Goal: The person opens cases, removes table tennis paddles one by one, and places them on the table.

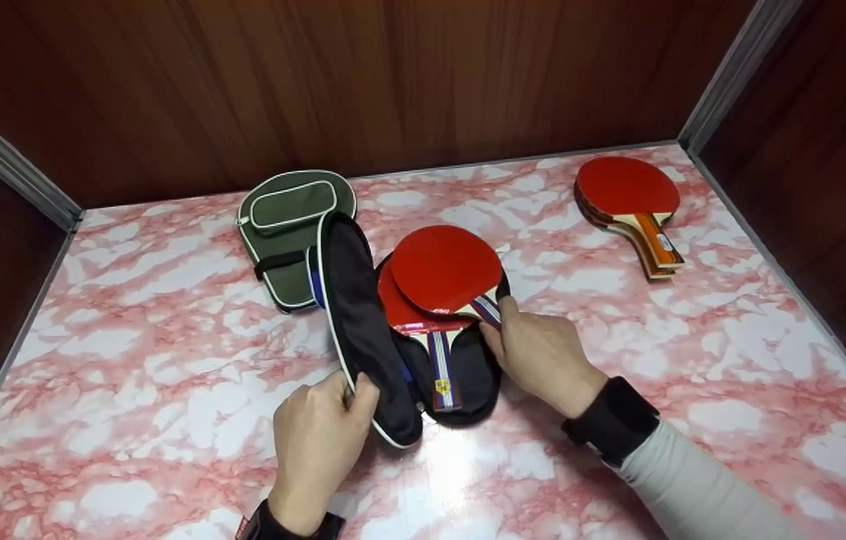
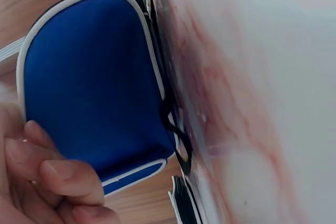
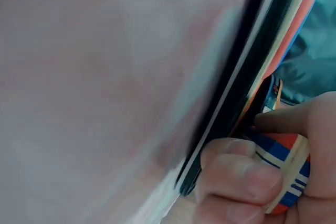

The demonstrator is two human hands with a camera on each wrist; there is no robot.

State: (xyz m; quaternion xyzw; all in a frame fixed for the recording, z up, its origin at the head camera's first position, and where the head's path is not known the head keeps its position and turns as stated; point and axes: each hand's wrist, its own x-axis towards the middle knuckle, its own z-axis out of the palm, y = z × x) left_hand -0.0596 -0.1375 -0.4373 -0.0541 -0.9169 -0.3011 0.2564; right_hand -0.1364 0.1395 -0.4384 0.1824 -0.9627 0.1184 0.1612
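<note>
A blue paddle case (image 2: 94,82) with white piping and a black lining (image 1: 359,300) lies unzipped in the middle of the table. My left hand (image 1: 325,427) pinches the edge of its raised flap. On the case's lower half rests a red table tennis paddle (image 1: 440,367), its striped handle towards me. Over that one, a second red paddle (image 1: 447,268) lies at a slant and overlaps its blade. My right hand (image 1: 543,356) grips the second paddle's striped handle (image 3: 286,166) at the right edge of the case.
Behind the case's flap lies a green paddle case (image 1: 292,232) with white piping and a black strap. Two stacked red paddles (image 1: 629,187) lie at the back right. Dark wooden panels (image 1: 393,82) wall the marbled table (image 1: 145,360) at the back and sides.
</note>
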